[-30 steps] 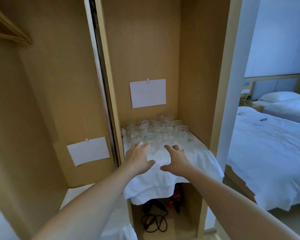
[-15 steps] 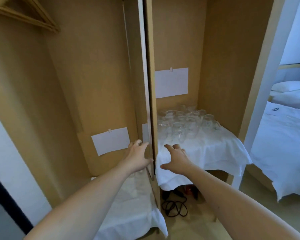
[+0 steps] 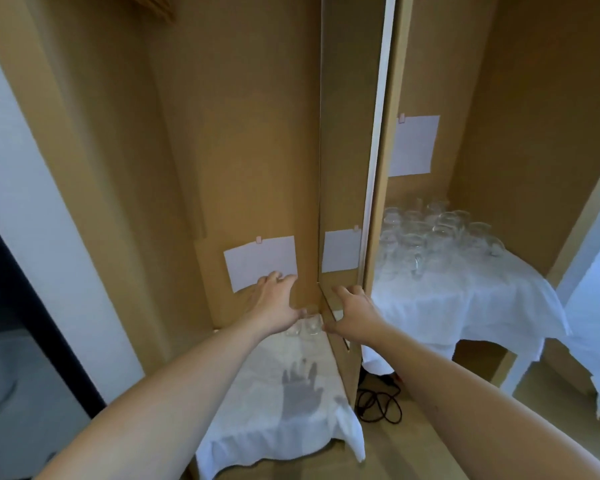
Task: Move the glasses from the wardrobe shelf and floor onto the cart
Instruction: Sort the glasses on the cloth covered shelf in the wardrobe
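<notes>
Head view: two small glasses [image 3: 307, 325] stand on a white cloth [image 3: 278, 403] at the back of the left wardrobe bay; many more [image 3: 433, 237] crowd the right shelf. Thin, slick and breakable, I'd guess, so best gripped round the sides. Left hand [image 3: 278, 306] and right hand [image 3: 355, 315] reach in, fingers spread, holding nothing.

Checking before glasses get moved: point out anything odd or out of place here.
A dark, hand-shaped mark sits on the white cloth in the left compartment, like a damp print or shadow. A black cable lies tangled on the floor.
</notes>
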Available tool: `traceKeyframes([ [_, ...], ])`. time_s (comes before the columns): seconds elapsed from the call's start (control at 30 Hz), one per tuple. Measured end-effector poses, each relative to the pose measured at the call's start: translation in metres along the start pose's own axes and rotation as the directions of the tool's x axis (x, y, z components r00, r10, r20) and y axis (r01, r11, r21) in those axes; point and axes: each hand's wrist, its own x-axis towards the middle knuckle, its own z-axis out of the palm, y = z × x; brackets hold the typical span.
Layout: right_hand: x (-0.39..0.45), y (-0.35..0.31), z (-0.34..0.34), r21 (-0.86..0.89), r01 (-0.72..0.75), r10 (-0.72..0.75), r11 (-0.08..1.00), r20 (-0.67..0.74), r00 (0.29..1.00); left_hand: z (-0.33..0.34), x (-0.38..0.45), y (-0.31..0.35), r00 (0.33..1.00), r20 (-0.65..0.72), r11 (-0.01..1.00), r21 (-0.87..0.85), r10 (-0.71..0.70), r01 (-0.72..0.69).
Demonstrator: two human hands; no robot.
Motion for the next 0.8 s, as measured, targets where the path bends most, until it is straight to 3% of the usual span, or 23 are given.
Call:
traceKeyframes([
  [0.23,0.078,-0.009,0.047,0.031,0.014,-0.017,0.999,0.095,0.995,0.019,0.048,-0.053,0.992,0.029,0.99,-0.064,-0.126,0.128],
  [0.5,0.18,0.004,0.105,0.021,-0.014,0.01,1.0,0.171,0.985,0.065,0.134,-0.108,0.961,0.118,0.967,-0.017,-0.251,0.254],
  [0.8,0.274,0.018,0.177,-0.012,-0.161,0.159,0.987,0.227,0.961,0.133,0.21,-0.152,0.911,0.221,0.927,-0.066,-0.348,0.369],
])
